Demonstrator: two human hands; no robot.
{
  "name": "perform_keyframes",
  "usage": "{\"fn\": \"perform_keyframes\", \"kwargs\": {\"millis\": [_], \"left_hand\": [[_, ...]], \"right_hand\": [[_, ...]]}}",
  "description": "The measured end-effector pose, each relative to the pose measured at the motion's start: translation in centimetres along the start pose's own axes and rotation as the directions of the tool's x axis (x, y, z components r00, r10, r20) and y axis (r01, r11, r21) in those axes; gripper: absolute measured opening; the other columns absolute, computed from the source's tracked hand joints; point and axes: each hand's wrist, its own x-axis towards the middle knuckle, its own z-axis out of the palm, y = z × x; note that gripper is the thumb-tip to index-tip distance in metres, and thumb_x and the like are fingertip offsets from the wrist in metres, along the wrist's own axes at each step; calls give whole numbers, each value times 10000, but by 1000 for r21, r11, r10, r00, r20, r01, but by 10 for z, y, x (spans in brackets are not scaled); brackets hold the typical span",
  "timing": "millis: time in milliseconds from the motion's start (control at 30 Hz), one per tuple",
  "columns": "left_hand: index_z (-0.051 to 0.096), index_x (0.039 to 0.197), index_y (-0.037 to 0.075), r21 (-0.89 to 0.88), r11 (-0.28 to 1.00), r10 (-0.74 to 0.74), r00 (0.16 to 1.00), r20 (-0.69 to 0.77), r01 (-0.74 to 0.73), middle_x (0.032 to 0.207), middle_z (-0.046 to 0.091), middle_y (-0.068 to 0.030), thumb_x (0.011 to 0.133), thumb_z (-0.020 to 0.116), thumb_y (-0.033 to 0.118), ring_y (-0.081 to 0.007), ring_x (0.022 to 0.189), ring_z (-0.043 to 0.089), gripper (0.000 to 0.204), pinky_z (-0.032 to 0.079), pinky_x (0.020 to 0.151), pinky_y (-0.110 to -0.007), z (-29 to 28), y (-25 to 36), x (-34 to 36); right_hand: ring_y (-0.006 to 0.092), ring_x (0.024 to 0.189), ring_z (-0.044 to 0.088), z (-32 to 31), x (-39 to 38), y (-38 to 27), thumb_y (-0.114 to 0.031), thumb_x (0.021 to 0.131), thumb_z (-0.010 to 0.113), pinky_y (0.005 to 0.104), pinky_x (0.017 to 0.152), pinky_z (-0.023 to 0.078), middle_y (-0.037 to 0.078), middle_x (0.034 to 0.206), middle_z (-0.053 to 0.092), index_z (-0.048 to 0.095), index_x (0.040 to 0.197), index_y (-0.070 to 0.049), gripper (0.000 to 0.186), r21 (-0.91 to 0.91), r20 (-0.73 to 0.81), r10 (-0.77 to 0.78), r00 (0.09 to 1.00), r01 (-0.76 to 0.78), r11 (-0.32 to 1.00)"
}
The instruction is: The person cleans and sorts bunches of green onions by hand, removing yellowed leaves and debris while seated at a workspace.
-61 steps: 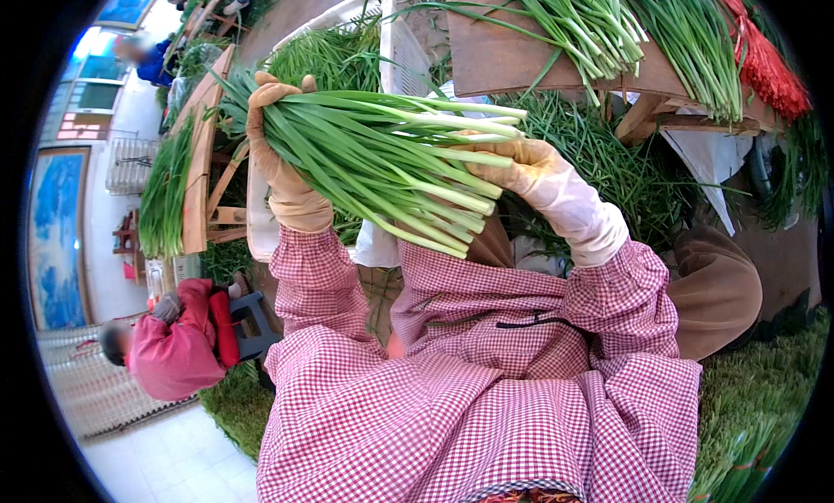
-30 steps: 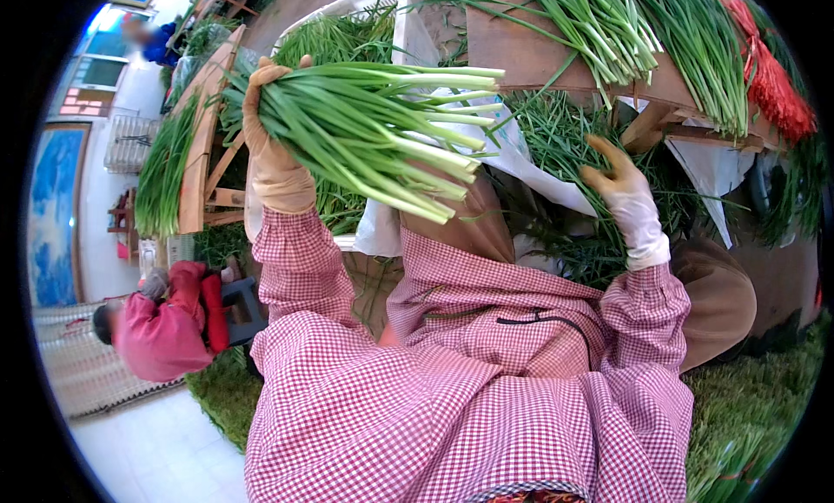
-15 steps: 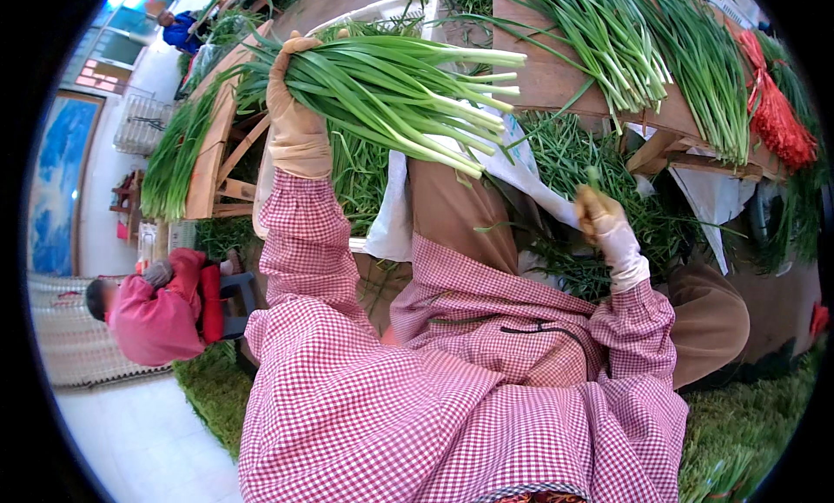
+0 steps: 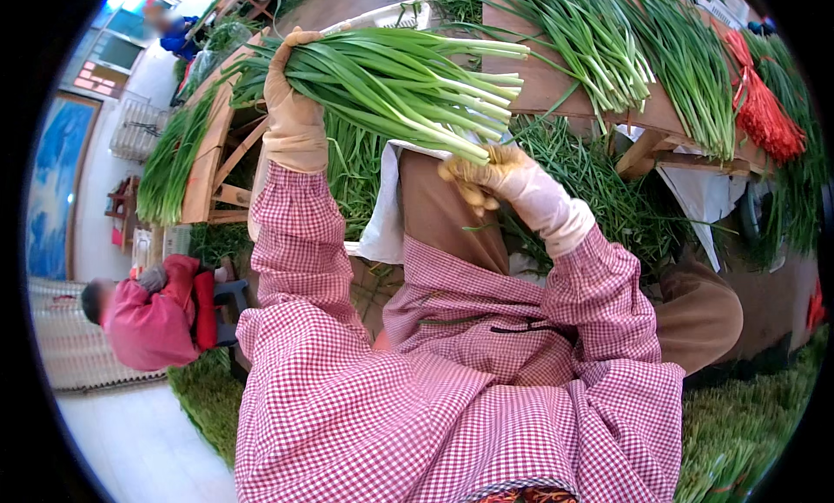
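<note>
A bunch of Chinese chives point(image 4: 391, 77) lies sideways in the air above my lap, its pale stem ends pointing right. My left hand point(image 4: 285, 82), in a tan glove, is closed around the leafy part at the left. My right hand point(image 4: 504, 177), in a stained pale glove, has its curled fingers at the lower stem ends and pinches the lowest stems there. The fingertips are partly hidden. Beneath the bunch, a white cloth point(image 4: 380, 216) drapes beside my brown-trousered leg.
Loose green leaves point(image 4: 582, 182) are heaped right of my legs. More chives point(image 4: 565, 43) lie on a wooden board point(image 4: 512, 77) with red ties point(image 4: 769, 112). A white crate point(image 4: 400, 16) stands ahead. A wooden stand point(image 4: 208, 155) and a seated person point(image 4: 152, 316) are at left.
My right hand has come left and up from the loose leaves to the stem ends of the bunch. My left hand still holds the bunch in nearly the same place.
</note>
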Motion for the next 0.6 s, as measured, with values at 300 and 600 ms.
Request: {"fn": "perform_keyframes", "kwargs": {"millis": [300,600], "left_hand": [[507,767,24,-166,977,-171,954,-246,132,701,551,-90,822,390,96,-213,682,542,148,437,836,-475,-4,22,30],[501,874,91,-206,977,-75,993,-94,55,703,551,-30,816,480,83,-189,698,556,62,436,792,-527,65,13,27]], "right_hand": [[309,823,568,-94,-76,85,-303,818,513,382,733,436,136,933,598,565,1011,-55,318,-690,-717,-73,694,-689,221],[172,945,509,0,-37,-64,-141,695,704,283,801,414,70,1121,522,419,1230,-63,611,-915,-215,-835,507,193,353]]}}
